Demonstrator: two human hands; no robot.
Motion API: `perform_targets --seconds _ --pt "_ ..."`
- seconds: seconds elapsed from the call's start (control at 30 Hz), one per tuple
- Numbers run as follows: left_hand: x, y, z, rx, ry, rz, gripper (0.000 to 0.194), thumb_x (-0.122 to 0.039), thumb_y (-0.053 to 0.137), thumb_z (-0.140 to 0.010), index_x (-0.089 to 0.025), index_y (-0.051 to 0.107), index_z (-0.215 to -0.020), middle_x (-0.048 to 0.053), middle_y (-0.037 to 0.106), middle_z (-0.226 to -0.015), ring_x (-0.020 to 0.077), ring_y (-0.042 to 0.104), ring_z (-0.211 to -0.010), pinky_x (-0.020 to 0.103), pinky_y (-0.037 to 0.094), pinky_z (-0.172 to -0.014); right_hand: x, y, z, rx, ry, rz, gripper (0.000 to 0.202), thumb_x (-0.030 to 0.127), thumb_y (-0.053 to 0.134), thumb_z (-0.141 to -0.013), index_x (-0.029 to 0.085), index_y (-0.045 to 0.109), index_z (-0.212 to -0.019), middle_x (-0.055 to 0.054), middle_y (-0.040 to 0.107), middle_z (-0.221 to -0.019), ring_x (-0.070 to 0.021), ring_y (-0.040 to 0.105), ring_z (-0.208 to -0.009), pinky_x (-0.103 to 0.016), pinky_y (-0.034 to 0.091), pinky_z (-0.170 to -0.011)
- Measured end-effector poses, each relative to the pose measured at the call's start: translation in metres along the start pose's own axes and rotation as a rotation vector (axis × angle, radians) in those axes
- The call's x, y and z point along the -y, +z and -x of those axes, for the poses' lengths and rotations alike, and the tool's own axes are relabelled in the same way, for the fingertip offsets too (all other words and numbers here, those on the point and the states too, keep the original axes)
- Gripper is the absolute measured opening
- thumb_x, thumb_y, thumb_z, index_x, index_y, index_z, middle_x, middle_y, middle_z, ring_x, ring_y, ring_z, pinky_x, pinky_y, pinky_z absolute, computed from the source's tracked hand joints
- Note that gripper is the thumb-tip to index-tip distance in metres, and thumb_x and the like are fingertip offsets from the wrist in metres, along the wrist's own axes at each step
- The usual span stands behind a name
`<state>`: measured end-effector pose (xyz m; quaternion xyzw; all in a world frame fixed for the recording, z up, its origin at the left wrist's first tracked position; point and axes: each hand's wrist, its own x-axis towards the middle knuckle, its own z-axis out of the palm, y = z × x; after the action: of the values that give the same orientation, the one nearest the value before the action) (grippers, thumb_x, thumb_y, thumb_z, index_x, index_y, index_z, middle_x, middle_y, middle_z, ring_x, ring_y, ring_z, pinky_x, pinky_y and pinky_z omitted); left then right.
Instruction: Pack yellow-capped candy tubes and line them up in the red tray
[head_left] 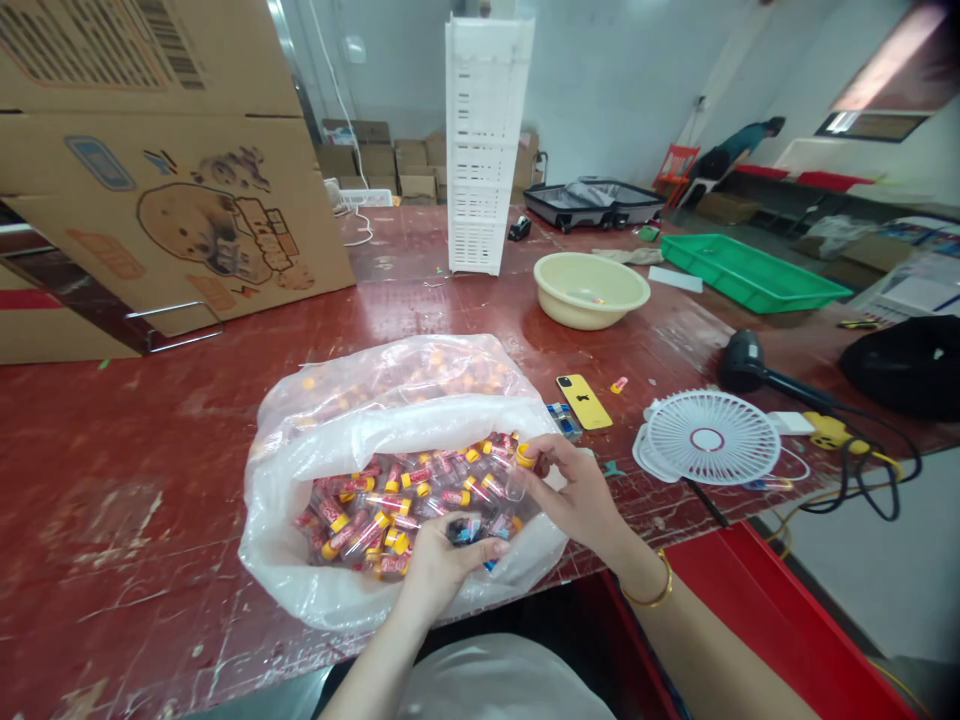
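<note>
A large white plastic bag (292,585) lies with its mouth rolled open on the red table. Inside it are many small clear tubes (375,505) with yellow caps and red labels. My right hand (574,495), over the bag's right side, pinches a small clear tube with a yellow ring or cap (525,457) at its top. Low over the front of the pile, my left hand (439,570) curls round a small dark and blue piece (465,530), whose kind I cannot make out. The two hands are close together but apart.
Right of the bag lie a yellow phone (585,402), a white fan (709,437) and a black hair dryer (757,365). Behind stand a cream basin (592,290), a green tray (750,275) and a white basket stack (484,150). A cardboard box (180,220) is at left.
</note>
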<state>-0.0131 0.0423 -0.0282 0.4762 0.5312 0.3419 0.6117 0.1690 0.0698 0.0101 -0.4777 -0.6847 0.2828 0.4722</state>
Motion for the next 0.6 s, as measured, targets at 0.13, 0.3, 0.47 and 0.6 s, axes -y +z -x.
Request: perform_targets --seconds 0.13,0.3,0.47,0.6 --pt "-0.002 0.001 0.000 0.027 -0.022 -0.001 0.032 -0.037 0.081 -0.054 -0.017 0.057 -0.055 -0.007 0.045 -0.049 0.0103 0.037 -0.049 0.023 0.028 -0.051 0.004 -0.001 0.003 0.121 0.009 -0.019 0.011 0.026 0.062 -0.082 0.021 0.054 -0.087 -0.001 0.058 -0.078 -0.0124 0.054 -0.069 -0.024 0.046 -0.061" --pt "-0.010 0.004 0.005 0.111 0.050 0.040 0.031 -0.040 0.075 -0.065 -0.016 0.062 -0.052 -0.005 0.049 -0.048 0.0096 0.038 -0.048 0.022 0.028 -0.049 -0.010 0.008 0.005 0.055 0.211 -0.272 0.023 0.036 0.068 -0.077 0.020 0.053 -0.084 0.001 0.055 -0.075 -0.0116 0.052 -0.067 -0.024 0.046 -0.060" --pt "-0.009 0.011 0.009 0.153 -0.130 0.334 0.030 -0.042 0.077 -0.064 -0.014 0.071 -0.074 0.003 0.067 -0.065 0.0169 0.058 -0.059 0.027 0.047 -0.057 -0.015 0.016 0.013 0.114 0.357 -0.446 0.026 0.041 0.067 -0.078 0.021 0.051 -0.078 0.002 0.055 -0.072 -0.0112 0.053 -0.064 -0.025 0.047 -0.060" --pt "-0.009 0.019 0.007 0.093 -0.245 0.558 0.032 -0.038 0.077 -0.067 -0.014 0.072 -0.087 0.007 0.073 -0.072 0.0186 0.064 -0.061 0.029 0.051 -0.059 -0.008 0.028 0.036 0.272 0.394 -0.557 0.050 0.036 0.080 -0.063 0.024 0.049 -0.099 -0.001 0.056 -0.095 -0.0158 0.059 -0.081 -0.027 0.052 -0.065"
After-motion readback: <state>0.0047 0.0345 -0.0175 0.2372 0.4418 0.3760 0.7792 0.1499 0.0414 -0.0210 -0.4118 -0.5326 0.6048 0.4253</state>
